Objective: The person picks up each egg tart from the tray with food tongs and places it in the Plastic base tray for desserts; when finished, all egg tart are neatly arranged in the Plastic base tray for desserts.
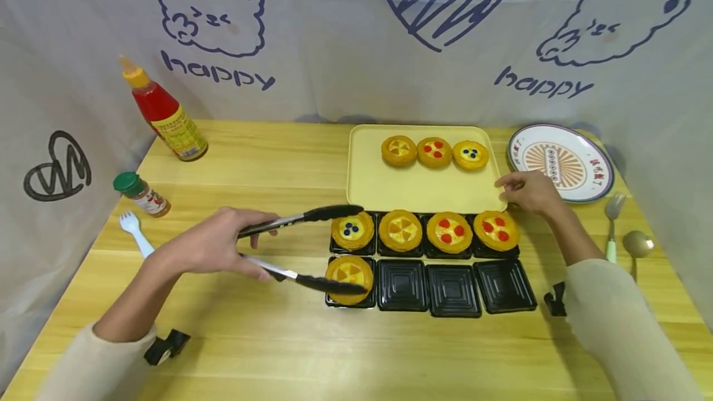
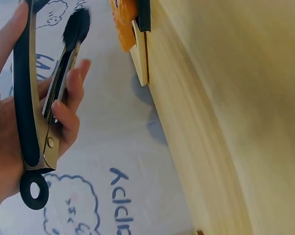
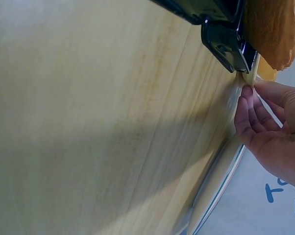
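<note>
My left hand [image 1: 214,241] holds a pair of tongs [image 2: 27,93], its arms spread wide. In the head view, one black tip overlaps the pineapple-topped tart [image 1: 350,272] in the front row; contact cannot be judged. The other tip is near the blueberry-topped tart [image 1: 353,231]. At the right, my right hand [image 1: 533,192] pinches the edge of the yellow tray [image 1: 423,189] between thumb and fingers. On that tray sit a pineapple tart [image 1: 398,151], a red-topped tart [image 1: 434,152] and a blueberry tart [image 1: 470,155]. Several tarts fill the back row of small black trays [image 1: 402,284].
A patterned plate [image 1: 518,152] lies behind my right hand, with a fork [image 1: 614,208] and a spoon [image 1: 637,244] nearby. On the left stand a red sauce bottle [image 1: 158,104] and a green-capped jar [image 1: 146,197], beside a pale blue fork [image 1: 133,228].
</note>
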`<move>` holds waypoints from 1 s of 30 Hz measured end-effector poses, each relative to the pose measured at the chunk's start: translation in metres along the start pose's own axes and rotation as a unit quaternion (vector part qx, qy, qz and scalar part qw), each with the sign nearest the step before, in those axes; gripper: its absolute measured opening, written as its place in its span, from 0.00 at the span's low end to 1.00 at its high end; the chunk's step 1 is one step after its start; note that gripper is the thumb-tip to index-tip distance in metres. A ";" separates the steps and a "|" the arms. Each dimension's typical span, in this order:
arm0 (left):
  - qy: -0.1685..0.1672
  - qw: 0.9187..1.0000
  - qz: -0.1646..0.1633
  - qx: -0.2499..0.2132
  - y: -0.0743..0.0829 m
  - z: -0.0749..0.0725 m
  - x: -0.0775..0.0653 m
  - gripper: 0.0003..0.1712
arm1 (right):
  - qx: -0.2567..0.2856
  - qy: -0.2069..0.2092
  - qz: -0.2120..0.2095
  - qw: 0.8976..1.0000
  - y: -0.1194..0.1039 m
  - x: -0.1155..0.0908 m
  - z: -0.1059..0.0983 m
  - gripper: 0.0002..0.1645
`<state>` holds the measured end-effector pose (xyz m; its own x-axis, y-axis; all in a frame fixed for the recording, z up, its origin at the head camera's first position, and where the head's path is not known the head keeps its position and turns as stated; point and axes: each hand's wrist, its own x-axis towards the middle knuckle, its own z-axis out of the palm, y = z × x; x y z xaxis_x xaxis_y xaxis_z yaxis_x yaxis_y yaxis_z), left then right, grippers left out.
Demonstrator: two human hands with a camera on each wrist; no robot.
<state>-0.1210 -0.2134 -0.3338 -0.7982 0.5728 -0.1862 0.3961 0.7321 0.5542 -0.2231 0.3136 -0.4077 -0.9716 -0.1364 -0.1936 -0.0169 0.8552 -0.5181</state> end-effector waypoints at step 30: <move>0.105 0.977 -0.114 0.145 0.019 0.009 0.181 0.31 | -0.010 -0.002 0.001 1.000 -0.004 0.000 -0.001 0.18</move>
<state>-0.2539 -0.0926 -0.3639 -0.9438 0.3177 -0.0910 0.2858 0.9229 0.2581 -0.2231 0.3109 -0.4053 -0.9709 -0.1365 -0.1970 -0.0202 0.8657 -0.5002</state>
